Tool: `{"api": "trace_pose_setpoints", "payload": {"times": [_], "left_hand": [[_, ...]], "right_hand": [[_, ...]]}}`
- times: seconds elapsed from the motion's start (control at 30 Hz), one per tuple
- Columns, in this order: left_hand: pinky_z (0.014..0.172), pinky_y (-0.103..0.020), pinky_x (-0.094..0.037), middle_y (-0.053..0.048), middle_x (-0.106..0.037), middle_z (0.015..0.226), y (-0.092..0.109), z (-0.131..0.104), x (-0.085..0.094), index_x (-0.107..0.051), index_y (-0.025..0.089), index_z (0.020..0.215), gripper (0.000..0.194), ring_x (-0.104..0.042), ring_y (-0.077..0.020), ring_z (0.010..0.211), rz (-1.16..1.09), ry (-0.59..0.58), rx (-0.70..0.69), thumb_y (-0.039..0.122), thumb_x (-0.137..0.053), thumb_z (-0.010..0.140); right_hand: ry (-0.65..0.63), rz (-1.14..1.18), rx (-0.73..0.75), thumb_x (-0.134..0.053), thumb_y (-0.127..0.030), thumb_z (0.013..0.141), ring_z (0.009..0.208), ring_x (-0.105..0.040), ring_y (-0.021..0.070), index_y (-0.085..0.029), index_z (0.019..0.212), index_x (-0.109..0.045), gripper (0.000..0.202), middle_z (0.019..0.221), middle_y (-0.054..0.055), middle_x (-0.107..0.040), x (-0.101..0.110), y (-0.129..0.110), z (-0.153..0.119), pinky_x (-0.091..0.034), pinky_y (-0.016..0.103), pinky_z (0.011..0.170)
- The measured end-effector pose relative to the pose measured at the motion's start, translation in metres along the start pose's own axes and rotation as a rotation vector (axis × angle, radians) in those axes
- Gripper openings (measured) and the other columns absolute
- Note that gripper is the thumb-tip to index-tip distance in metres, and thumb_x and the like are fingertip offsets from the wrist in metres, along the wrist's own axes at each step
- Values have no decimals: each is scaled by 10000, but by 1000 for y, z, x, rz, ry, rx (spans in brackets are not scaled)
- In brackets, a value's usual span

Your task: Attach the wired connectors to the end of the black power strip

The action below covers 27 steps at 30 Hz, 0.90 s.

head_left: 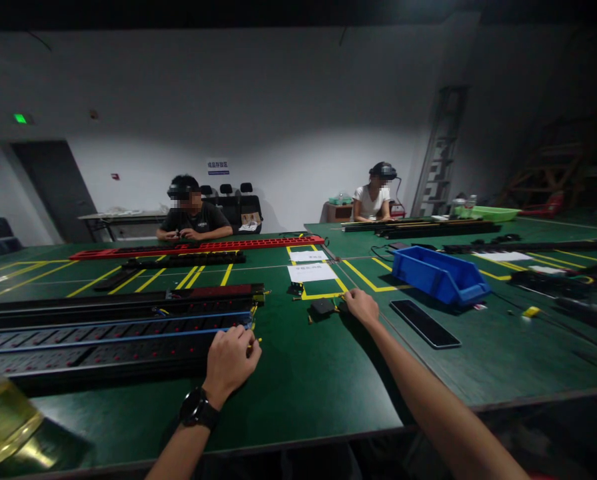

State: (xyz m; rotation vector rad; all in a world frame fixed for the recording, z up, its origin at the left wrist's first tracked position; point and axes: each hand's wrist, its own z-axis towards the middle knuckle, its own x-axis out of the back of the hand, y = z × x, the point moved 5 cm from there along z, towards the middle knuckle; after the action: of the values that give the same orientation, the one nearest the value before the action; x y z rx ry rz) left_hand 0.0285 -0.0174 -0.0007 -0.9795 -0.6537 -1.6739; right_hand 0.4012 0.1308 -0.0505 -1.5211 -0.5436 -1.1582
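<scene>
My left hand [232, 360], with a black watch on its wrist, rests at the right end of long black strips [128, 347] edged in blue and dotted with red. Its fingers are curled by small yellow ends there; what they grip is hidden. Further right, my right hand [361, 305] reaches over the green table [318, 380]. Its bent fingertips touch down beside a small black box [322, 307] with a yellow connector, and whatever lies between them is too small to make out.
A blue bin [436, 275] and a phone [424, 323] lie right of my right hand. Paper sheets [311, 272] and a long red rail [198, 247] lie beyond. A jar [6, 427] stands front left. Two people sit across the table.
</scene>
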Motion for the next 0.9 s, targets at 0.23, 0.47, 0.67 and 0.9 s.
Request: {"api": "trace_pose_setpoints", "payload": {"times": [0.23,0.47,0.67,0.9], "left_hand": [[762,-380,-380,-54,-696,857,-1,1,-1,-674,217,796,222,-622,-230,835,0,8,-4,264,-524,954],[766,-382,-382,-58,-701,861,0,0,1,-675,217,793,227,-621,-232,838,-11,13,1,264,-522,955],[756,-386,-381,-56,-697,856,-1,0,-1,-678,214,794,232,-616,-232,820,-13,15,0,263,-518,954],[752,-386,-386,-58,-694,846,-1,0,0,-677,213,786,230,-620,-235,818,-21,22,-4,264,-524,950]], "right_hand": [[-20,14,20,-404,-435,1022,1102,-687,304,-184,1119,-751,439,1174,151,-745,1,-1,-1,-479,360,906],[-14,6,29,-400,-437,1020,1101,-687,314,-181,1085,-756,443,1171,161,-744,1,-1,0,-478,364,895],[-14,-6,30,-358,-440,1040,1104,-688,309,-180,1109,-753,478,1172,166,-744,2,-2,-2,-478,365,901],[-13,-14,28,-351,-454,1049,1113,-691,298,-186,1121,-750,486,1188,164,-746,1,-1,-1,-479,355,911]]}}
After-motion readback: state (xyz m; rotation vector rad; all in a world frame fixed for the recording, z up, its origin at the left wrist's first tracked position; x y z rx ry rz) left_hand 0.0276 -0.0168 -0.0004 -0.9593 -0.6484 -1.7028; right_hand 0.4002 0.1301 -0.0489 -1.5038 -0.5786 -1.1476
